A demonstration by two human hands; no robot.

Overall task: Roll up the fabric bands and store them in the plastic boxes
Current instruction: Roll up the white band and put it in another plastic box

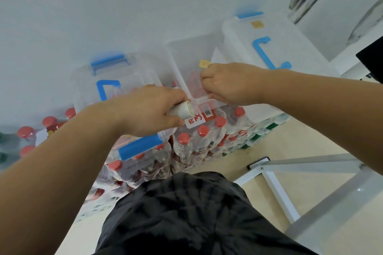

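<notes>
White rolled band (183,109) gripped in left hand (149,109), beside clear box (182,58) | right hand (230,83) grips its rim

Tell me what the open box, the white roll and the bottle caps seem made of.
The open box: clear, glossy hard plastic; red shapes show through its walls. The white roll in the left hand: probably fabric, matte, with wound layers at its end, though blur leaves it open. The bottle caps: red plastic, smooth, slightly shiny.
</notes>
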